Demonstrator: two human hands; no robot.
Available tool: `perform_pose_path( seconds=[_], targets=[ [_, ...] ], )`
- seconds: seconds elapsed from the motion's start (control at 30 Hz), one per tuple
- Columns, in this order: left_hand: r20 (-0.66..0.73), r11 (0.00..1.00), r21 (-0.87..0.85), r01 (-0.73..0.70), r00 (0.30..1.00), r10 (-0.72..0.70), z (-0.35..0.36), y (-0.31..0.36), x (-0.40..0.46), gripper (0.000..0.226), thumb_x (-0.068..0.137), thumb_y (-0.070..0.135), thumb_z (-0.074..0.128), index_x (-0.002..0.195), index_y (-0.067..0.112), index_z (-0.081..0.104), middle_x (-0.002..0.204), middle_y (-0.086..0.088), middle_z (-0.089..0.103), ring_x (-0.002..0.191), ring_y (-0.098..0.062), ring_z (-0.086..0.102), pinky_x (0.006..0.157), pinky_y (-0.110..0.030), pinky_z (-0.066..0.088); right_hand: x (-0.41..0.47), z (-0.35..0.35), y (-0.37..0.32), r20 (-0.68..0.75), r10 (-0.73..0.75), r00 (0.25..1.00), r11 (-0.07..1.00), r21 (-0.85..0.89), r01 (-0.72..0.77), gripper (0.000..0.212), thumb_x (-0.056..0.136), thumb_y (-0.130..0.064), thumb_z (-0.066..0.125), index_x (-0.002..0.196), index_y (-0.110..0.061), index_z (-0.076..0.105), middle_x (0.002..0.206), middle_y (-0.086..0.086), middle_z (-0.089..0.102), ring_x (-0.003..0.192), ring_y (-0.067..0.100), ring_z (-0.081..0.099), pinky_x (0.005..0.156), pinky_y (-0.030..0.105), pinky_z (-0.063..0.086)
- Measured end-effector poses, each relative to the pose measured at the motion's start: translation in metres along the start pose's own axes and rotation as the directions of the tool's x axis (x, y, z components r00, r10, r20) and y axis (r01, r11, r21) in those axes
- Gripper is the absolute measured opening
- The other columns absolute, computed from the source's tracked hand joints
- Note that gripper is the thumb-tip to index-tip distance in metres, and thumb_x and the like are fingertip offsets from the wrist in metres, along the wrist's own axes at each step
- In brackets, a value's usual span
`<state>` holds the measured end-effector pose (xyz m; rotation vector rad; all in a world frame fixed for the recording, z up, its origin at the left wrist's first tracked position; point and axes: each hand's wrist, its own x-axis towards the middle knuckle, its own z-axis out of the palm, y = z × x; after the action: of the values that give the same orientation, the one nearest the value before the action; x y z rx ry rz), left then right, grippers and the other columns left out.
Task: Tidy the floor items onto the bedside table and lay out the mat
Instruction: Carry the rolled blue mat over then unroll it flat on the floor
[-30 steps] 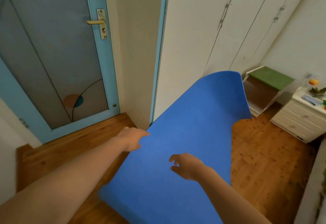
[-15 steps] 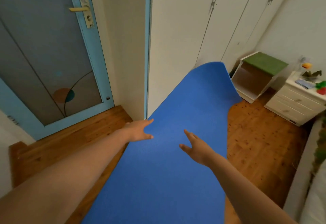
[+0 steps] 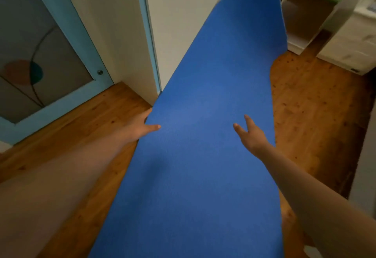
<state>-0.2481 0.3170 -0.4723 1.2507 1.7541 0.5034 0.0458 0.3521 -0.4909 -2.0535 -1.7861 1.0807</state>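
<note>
A long blue mat (image 3: 205,115) stretches away from me over the wooden floor, its far end curling up against the white wardrobe. My left hand (image 3: 142,125) is at the mat's left edge, thumb on top and fingers at the edge. My right hand (image 3: 249,133) rests flat on the mat near its right side, fingers spread, holding nothing. The white bedside table (image 3: 350,40) with drawers stands at the far right; its top is mostly cut off.
A white wardrobe (image 3: 183,23) rises just behind the mat. A blue-framed glass door (image 3: 50,54) is at the left. A white open cube with a green cushion (image 3: 309,3) stands beside the bedside table. Bare wooden floor (image 3: 311,111) lies right of the mat.
My view has tilted down and closer. Both hands have opened flatter and slid forward on the mat, which now lies lower and straighter along the floor.
</note>
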Motion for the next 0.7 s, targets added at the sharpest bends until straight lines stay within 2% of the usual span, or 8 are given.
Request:
perform_pose_path(
  seconds=[0.07, 0.13, 0.17, 0.27, 0.43, 0.6, 0.7],
  targets=[
    [-0.019, 0.999, -0.004, 0.032, 0.999, -0.032, 0.028, -0.049, 0.032, 0.068, 0.091, 0.01, 0.058, 0.148, 0.01, 0.021, 0.149, 0.004, 0.028, 0.135, -0.015, 0.033, 0.099, -0.021, 0.03, 0.021, 0.041, 0.039, -0.019, 0.024, 1.0, 0.999, 0.031, -0.023, 0.064, 0.097, -0.033, 0.043, 0.149, -0.009, 0.016, 0.156, 0.013, 0.023, 0.143, 0.028, 0.024, 0.114, 0.033, 0.02],
    [-0.031, 0.999, -0.013, 0.03, 0.999, -0.031, 0.062, -0.091, 0.06, 0.075, 0.086, 0.011, 0.064, 0.148, 0.008, 0.022, 0.154, -0.005, 0.026, 0.14, -0.02, 0.031, 0.114, -0.031, 0.028, 0.041, 0.079, 0.079, -0.028, 0.034, 0.999, 0.999, 0.041, -0.033, 0.063, 0.097, -0.033, 0.043, 0.149, -0.009, 0.016, 0.155, 0.014, 0.023, 0.143, 0.028, 0.024, 0.114, 0.033, 0.02],
    [-0.042, 0.999, -0.017, 0.042, 0.998, -0.042, 0.08, -0.111, 0.076, 0.077, 0.084, 0.01, 0.066, 0.148, 0.008, 0.023, 0.154, -0.009, 0.028, 0.14, -0.022, 0.031, 0.116, -0.034, 0.026, 0.051, 0.097, 0.098, -0.031, 0.035, 0.999, 0.999, 0.043, -0.034, 0.063, 0.097, -0.033, 0.043, 0.149, -0.009, 0.017, 0.155, 0.014, 0.024, 0.143, 0.027, 0.025, 0.114, 0.032, 0.02],
    [-0.059, 0.997, 0.03, 0.071, 0.996, -0.069, 0.143, -0.166, 0.118, 0.074, 0.086, 0.012, 0.065, 0.147, 0.01, 0.024, 0.15, -0.012, 0.034, 0.139, -0.024, 0.034, 0.112, -0.027, 0.026, 0.085, 0.158, 0.164, -0.036, 0.055, 0.998, 0.997, 0.06, -0.053, 0.063, 0.097, -0.033, 0.044, 0.149, -0.009, 0.017, 0.155, 0.013, 0.023, 0.143, 0.026, 0.025, 0.115, 0.031, 0.019],
    [0.04, 0.989, 0.144, 0.015, 0.999, -0.021, 0.241, -0.242, 0.17, 0.075, 0.086, 0.02, 0.065, 0.148, 0.012, 0.023, 0.154, -0.01, 0.029, 0.141, -0.021, 0.032, 0.113, -0.025, 0.023, 0.125, 0.249, 0.254, -0.028, 0.071, 0.997, 0.995, 0.073, -0.069, 0.066, 0.096, -0.036, 0.045, 0.149, -0.012, 0.016, 0.155, 0.013, 0.024, 0.143, 0.026, 0.025, 0.115, 0.034, 0.02],
    [0.165, 0.961, 0.259, -0.101, 0.985, 0.059, 0.336, -0.277, 0.22, 0.077, 0.087, 0.029, 0.064, 0.149, 0.016, 0.02, 0.156, -0.006, 0.025, 0.144, -0.018, 0.026, 0.116, -0.025, 0.019, 0.168, 0.312, 0.324, -0.051, 0.05, 0.997, 0.993, 0.108, -0.044, 0.068, 0.095, -0.04, 0.045, 0.15, -0.015, 0.014, 0.156, 0.009, 0.022, 0.144, 0.024, 0.022, 0.117, 0.039, 0.019],
    [0.249, 0.927, 0.313, -0.206, 0.96, 0.13, 0.401, -0.272, 0.25, 0.077, 0.088, 0.031, 0.062, 0.149, 0.016, 0.019, 0.157, -0.005, 0.022, 0.145, -0.016, 0.024, 0.116, -0.024, 0.018, 0.19, 0.319, 0.374, -0.115, 0.084, 0.99, 0.988, 0.136, -0.068, 0.068, 0.094, -0.038, 0.047, 0.149, -0.012, 0.016, 0.156, 0.011, 0.023, 0.143, 0.024, 0.025, 0.116, 0.037, 0.021]
  ],
)
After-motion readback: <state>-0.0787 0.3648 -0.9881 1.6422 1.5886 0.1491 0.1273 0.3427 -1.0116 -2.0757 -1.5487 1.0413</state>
